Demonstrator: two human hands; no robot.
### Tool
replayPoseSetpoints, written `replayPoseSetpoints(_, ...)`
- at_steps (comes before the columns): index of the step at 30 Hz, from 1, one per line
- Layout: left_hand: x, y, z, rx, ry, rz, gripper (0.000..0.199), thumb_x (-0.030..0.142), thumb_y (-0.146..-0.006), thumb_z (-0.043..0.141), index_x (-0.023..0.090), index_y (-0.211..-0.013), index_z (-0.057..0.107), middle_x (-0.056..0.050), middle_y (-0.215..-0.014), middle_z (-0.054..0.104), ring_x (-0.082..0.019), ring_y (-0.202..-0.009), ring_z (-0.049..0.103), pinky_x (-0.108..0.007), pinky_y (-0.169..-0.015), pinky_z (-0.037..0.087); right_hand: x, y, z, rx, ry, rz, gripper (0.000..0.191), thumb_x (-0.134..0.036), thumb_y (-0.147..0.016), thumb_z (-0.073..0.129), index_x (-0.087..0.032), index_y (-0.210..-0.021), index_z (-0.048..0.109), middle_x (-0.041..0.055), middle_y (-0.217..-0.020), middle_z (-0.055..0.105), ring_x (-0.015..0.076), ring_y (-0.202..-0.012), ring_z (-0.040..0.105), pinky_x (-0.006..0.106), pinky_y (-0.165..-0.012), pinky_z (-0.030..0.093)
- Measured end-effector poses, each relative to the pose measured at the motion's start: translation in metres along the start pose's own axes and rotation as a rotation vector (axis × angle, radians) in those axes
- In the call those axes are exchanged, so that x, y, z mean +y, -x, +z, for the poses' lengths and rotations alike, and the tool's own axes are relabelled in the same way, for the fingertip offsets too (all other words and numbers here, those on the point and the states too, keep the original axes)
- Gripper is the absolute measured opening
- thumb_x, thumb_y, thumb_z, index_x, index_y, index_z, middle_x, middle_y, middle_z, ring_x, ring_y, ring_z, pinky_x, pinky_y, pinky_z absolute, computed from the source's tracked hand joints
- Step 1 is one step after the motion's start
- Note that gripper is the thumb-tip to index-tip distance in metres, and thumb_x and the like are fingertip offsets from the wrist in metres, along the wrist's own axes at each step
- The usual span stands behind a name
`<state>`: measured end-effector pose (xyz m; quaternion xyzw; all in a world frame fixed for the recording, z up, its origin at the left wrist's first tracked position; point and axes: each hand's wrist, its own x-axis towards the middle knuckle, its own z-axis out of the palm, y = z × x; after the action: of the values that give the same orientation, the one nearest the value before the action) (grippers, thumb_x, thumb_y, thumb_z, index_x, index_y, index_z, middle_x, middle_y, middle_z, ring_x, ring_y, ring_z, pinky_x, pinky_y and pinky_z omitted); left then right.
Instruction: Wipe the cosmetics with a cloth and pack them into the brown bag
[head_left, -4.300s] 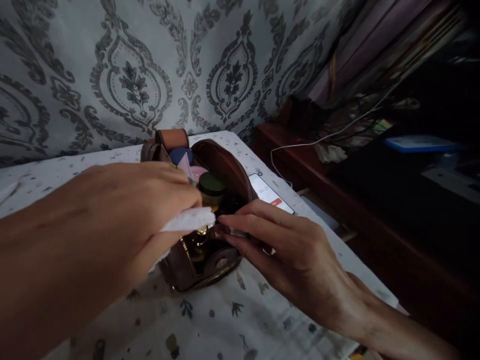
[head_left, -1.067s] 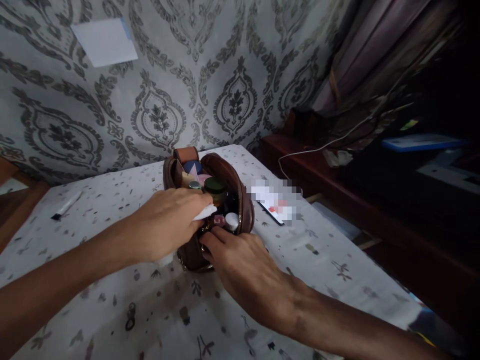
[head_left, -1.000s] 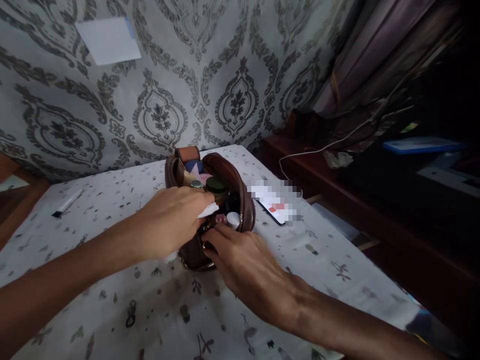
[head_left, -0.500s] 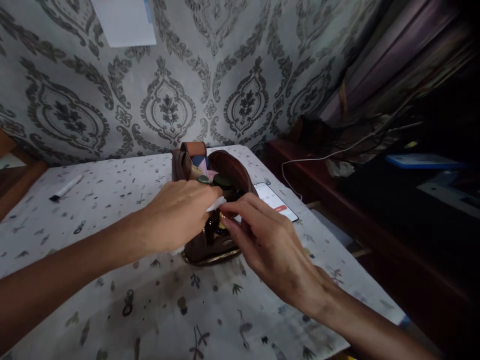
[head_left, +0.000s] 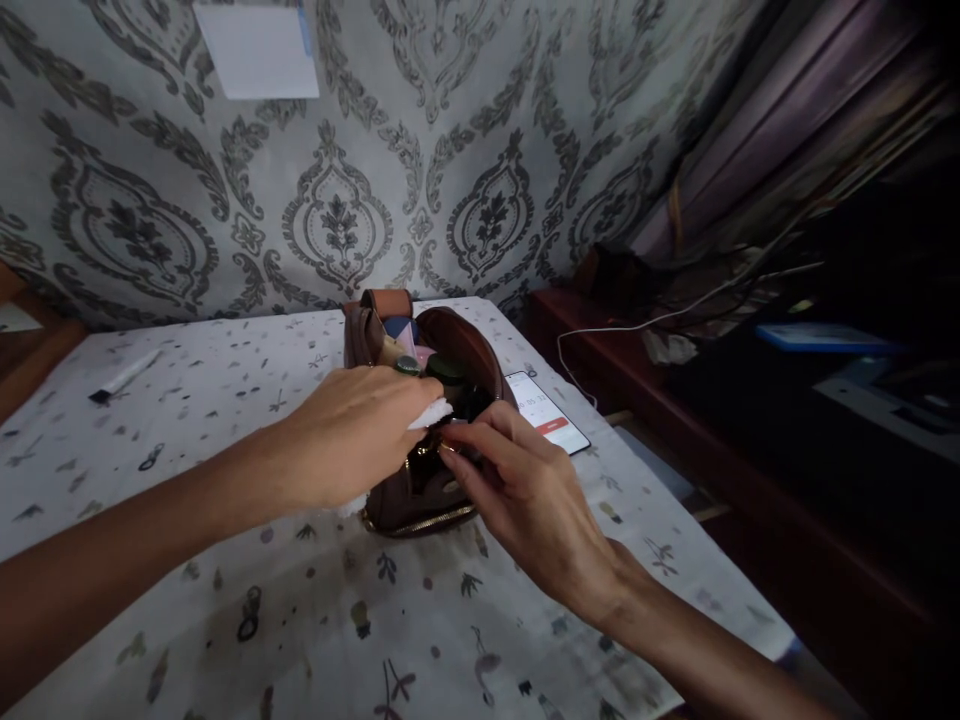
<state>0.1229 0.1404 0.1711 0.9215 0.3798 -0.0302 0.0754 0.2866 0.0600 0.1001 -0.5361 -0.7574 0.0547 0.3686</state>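
Observation:
A brown zippered bag [head_left: 484, 355] stands unzipped on the table, with several small containers inside, among them a dark round lid [head_left: 448, 369] and a grey-green cap [head_left: 407, 365]. My left hand [head_left: 360, 430] is closed round a white cloth or tissue [head_left: 433, 413] over the bag's near left side. White material also shows below that palm. Over the bag's opening, my right hand [head_left: 517, 480] pinches with thumb and forefinger at a small gold-coloured piece [head_left: 445, 446]; what it belongs to is too dark to make out.
A phone [head_left: 551, 415] with a lit screen lies right of the bag. Far left on the patterned tablecloth [head_left: 300, 620] is a white marker [head_left: 124, 378]. A white cable [head_left: 637, 328] and a blue-edged device [head_left: 825, 338] are on the dark furniture at right. White paper [head_left: 259, 52] hangs on the wall.
My right hand has dipped slightly lower into the bag's opening, and the yellow round thing between its fingertips shows less. My left hand keeps hold of the white cloth. The view has shifted a little.

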Motion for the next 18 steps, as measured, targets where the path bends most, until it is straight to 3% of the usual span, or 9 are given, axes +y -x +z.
replayPoseSetpoints(3, -0.002, 0.003, 0.001, 0.012, 0.027, -0.004, 0.007, 0.026, -0.094, 0.054, 0.022, -0.092, 0.059, -0.001, -0.082, 0.067, -0.023, -0.078, 0.065, -0.031, -0.057, 0.037, 0.002, 0.001, 0.000, -0.007, 0.015, -0.003, 0.017, -0.020, -0.096, 0.055, -0.015, -0.105, 0.069, 0.0059, -0.091, 0.060, 0.0119, -0.066, 0.057, 0.022, -0.051, 0.043)
replayPoseSetpoints(7, -0.007, 0.005, 0.004, 0.099, 0.123, 0.027, 0.018, 0.026, -0.094, 0.053, 0.022, -0.109, 0.063, -0.004, -0.102, 0.071, -0.026, -0.097, 0.066, -0.033, -0.070, 0.045, 0.002, 0.001, 0.000, -0.003, -0.057, 0.000, 0.014, -0.017, -0.095, 0.057, -0.015, -0.102, 0.068, 0.0035, -0.085, 0.062, 0.0115, -0.067, 0.059, 0.023, -0.057, 0.046)
replayPoseSetpoints(11, -0.013, 0.007, 0.009, 0.203, 0.336, 0.082, 0.024, 0.027, -0.095, 0.051, 0.024, -0.114, 0.064, -0.002, -0.109, 0.073, -0.022, -0.093, 0.068, -0.031, -0.069, 0.048, 0.002, 0.002, 0.004, 0.023, -0.128, 0.021, 0.012, -0.016, -0.095, 0.056, -0.015, -0.101, 0.066, 0.0025, -0.081, 0.064, 0.0116, -0.067, 0.060, 0.023, -0.060, 0.047)
replayPoseSetpoints(15, -0.021, 0.019, 0.012, 0.406, 0.595, 0.090, 0.023, 0.034, -0.095, 0.050, 0.026, -0.110, 0.066, -0.002, -0.114, 0.073, -0.020, -0.105, 0.067, -0.026, -0.073, 0.053, 0.004, 0.003, 0.005, 0.042, -0.148, 0.037, 0.015, -0.019, -0.094, 0.057, -0.016, -0.105, 0.067, 0.0037, -0.083, 0.066, 0.0125, -0.068, 0.061, 0.024, -0.060, 0.049)
replayPoseSetpoints(18, -0.030, 0.034, 0.016, 0.582, 0.684, -0.022, 0.022, 0.040, -0.093, 0.054, 0.026, -0.103, 0.067, -0.003, -0.115, 0.073, -0.023, -0.108, 0.068, -0.027, -0.075, 0.056, 0.005, 0.004, 0.004, 0.062, -0.166, 0.033, 0.021, -0.020, -0.093, 0.059, -0.015, -0.112, 0.067, 0.0036, -0.082, 0.065, 0.0123, -0.067, 0.060, 0.023, -0.056, 0.049)
